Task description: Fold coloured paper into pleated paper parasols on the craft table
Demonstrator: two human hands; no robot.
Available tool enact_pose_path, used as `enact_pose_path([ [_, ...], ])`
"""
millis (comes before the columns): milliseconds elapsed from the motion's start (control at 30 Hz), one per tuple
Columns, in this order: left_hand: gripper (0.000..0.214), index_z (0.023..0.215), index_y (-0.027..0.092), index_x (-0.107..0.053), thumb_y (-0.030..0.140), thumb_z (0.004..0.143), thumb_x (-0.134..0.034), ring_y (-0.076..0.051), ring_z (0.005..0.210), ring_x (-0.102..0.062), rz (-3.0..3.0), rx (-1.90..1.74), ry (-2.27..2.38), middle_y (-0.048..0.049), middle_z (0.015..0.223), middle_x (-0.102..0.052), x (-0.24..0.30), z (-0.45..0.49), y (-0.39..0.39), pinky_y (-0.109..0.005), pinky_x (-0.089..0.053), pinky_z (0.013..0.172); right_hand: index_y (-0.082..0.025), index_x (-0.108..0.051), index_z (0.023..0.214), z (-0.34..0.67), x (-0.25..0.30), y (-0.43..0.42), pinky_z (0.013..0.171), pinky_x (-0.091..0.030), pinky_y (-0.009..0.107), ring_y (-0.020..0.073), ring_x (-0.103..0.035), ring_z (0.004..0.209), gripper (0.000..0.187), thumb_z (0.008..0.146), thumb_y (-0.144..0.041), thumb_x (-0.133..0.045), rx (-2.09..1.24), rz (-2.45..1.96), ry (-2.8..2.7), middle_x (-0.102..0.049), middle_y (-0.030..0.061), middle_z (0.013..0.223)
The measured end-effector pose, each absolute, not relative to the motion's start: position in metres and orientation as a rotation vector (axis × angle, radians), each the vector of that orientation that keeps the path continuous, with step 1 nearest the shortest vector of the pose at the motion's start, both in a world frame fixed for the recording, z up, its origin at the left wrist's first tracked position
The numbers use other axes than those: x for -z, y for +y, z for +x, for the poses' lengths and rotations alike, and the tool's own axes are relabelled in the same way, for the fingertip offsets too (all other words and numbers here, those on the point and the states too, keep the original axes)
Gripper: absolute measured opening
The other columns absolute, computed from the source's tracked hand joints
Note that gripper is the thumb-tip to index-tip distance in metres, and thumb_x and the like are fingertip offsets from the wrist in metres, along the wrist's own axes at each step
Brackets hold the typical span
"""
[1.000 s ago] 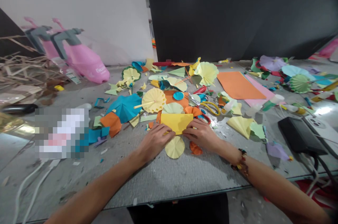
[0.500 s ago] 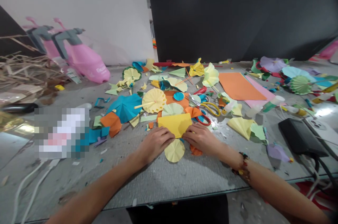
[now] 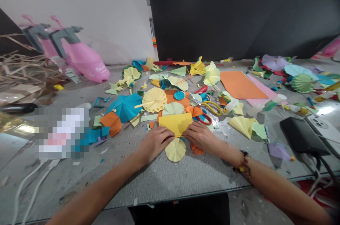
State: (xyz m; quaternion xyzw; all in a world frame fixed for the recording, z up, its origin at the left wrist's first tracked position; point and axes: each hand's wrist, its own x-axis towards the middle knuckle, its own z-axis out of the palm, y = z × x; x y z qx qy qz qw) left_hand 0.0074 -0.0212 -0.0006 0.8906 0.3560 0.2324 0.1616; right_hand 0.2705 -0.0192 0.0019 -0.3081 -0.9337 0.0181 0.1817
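Note:
A sheet of yellow paper (image 3: 175,122) lies in front of me, its near edge rolled or folded over. My left hand (image 3: 157,142) grips that edge on the left with bent fingers pressed together. On the right, my right hand (image 3: 203,136) pinches the same edge, fingertips close to the left ones. Just below the hands sits a pale yellow creased paper disc (image 3: 175,150). Orange crumpled paper (image 3: 197,149) shows partly under my right hand. Beyond the sheet are a pale green pleated paper piece (image 3: 173,108) and scissors with yellow handles (image 3: 214,109). Red handles (image 3: 204,119) lie nearer.
Left are a blue paper umbrella shape (image 3: 126,107), a yellow scalloped disc on a stick (image 3: 154,100) and pink spray bottles (image 3: 86,62). On the right lie orange sheets (image 3: 241,85), a black power adapter (image 3: 302,136) and a phone (image 3: 322,126). Paper scraps cover the table (image 3: 159,186).
My fingers stay on the near edge of the yellow paper, with only a very slight shift. The whole view has moved a little. Nothing has been let go.

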Motion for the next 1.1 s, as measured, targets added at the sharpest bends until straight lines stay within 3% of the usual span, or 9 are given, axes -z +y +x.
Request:
enact_pose_path([
  [500, 0.021, 0.101, 0.019, -0.068, 0.03, 0.107, -0.051, -0.02, 0.096, -0.066, 2.462, -0.648, 1.076, -0.0032, 0.099, -0.072, -0.0018, 0.0083, -0.0224, -0.034, -0.049, 0.087, -0.019, -0.067, 0.105, 0.2693, 0.0027, -0.0178, 0.084, -0.05, 0.036, 0.0214, -0.062, 0.095, 0.016, 0.106, -0.019, -0.051, -0.12, -0.906, -2.558, -0.068, 0.008, 0.099],
  [867, 0.02, 0.11, 0.02, -0.07, 0.028, 0.107, -0.052, -0.02, 0.098, -0.067, 2.537, -0.647, 1.03, -0.0047, 0.103, -0.069, 0.0023, 0.0068, -0.0224, -0.032, -0.051, 0.085, -0.022, -0.069, 0.111, 0.2702, 0.0026, -0.0193, 0.084, -0.047, 0.036, 0.0219, -0.062, 0.099, 0.024, 0.103, -0.011, -0.049, -0.059, -0.89, -2.571, -0.068, 0.008, 0.102],
  [1100, 0.021, 0.111, 0.019, -0.07, 0.023, 0.106, -0.051, -0.02, 0.095, -0.065, 2.68, -0.604, 0.99, -0.0062, 0.101, -0.067, 0.0005, 0.0059, -0.025, -0.034, -0.052, 0.084, -0.023, -0.072, 0.107, 0.2718, 0.0022, -0.0188, 0.081, -0.049, 0.034, 0.0195, -0.064, 0.091, 0.017, 0.105, -0.022, -0.055, -0.075, -0.864, -2.538, -0.068, 0.006, 0.097],
])
